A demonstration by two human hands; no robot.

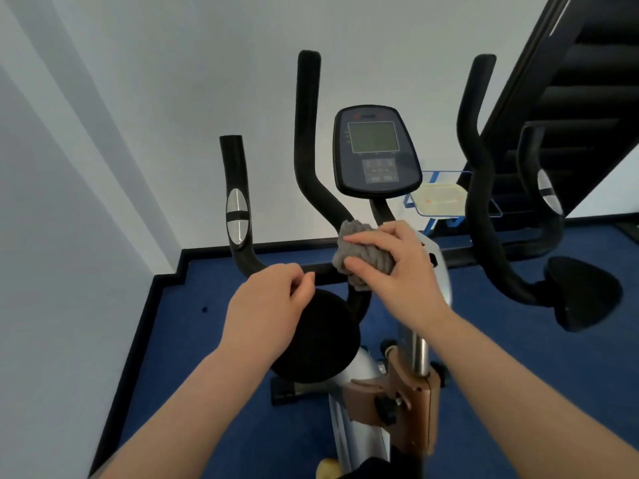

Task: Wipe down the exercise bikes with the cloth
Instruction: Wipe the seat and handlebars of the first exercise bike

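My right hand [397, 271] grips the bunched cloth [359, 257] at the handlebar [307, 160] junction, left hand [273, 302] loosely curled, empty; I judge the wad may skip the bar's underside.

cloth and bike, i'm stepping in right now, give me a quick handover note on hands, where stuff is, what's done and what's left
Right hand: grips the bunched grey cloth against the black handlebar where it bends in below the console.
Left hand: fingers loosely curled, holding nothing, hovering by the cross bar beside the cloth.
Done: cannot tell from this view which parts are already wiped.
Left: likely the upright grips, console, silver frame, then any other bikes.
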